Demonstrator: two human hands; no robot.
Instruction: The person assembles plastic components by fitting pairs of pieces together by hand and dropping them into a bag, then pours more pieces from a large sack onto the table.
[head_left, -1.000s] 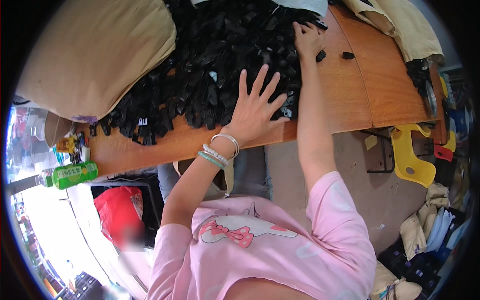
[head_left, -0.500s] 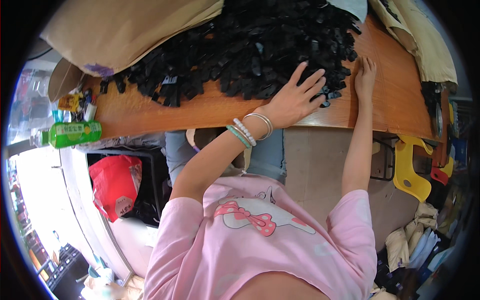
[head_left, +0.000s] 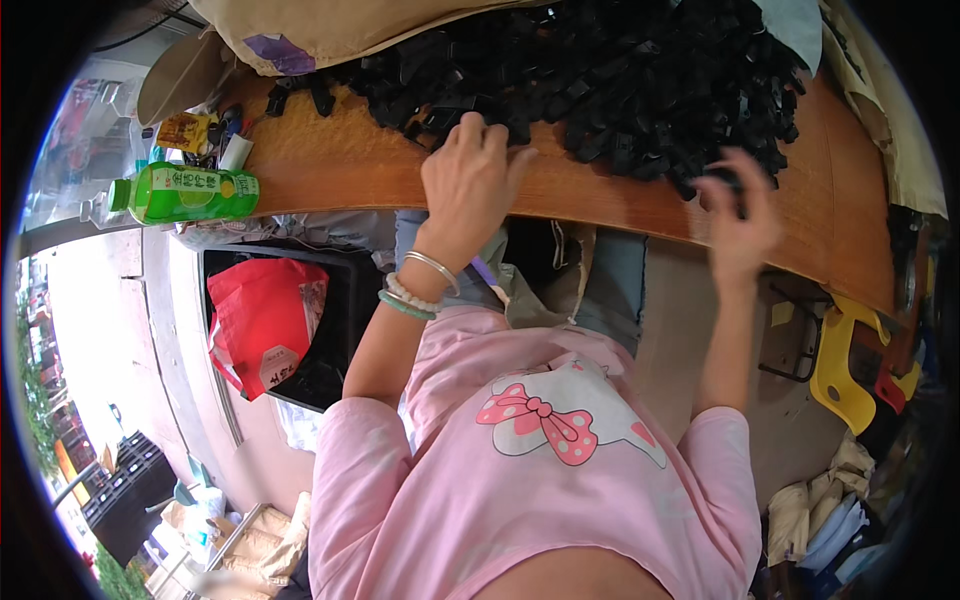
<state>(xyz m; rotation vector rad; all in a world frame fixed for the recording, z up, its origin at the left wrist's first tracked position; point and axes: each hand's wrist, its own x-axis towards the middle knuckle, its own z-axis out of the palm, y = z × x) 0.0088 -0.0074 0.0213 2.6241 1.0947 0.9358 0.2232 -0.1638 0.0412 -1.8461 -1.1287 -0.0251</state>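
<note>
A large heap of small black plastic pieces (head_left: pixel 640 90) lies on the wooden table (head_left: pixel 350 170). My left hand (head_left: pixel 468 185), with bangles and beads at the wrist, is over the table at the heap's near left edge. Its thumb stands apart from the bent fingers, whose tips meet a few black pieces; I see nothing gripped. At the heap's near right edge is my right hand (head_left: pixel 745 225), smeared by motion. Its fingers look spread and curved, and something dark shows between them. Whether that is a held piece or the heap behind is unclear.
A green-labelled drink bottle (head_left: pixel 195 193) lies on its side at the table's left end. A brown sack (head_left: pixel 380 25) covers the heap's far left. Below the table sit a red bag (head_left: pixel 265 320) in a black crate and, at right, a yellow chair (head_left: pixel 840 365).
My left hand has left the heap's near right part and moved left. My right hand has come off the table top toward the heap's near right edge. The view has shifted too.
</note>
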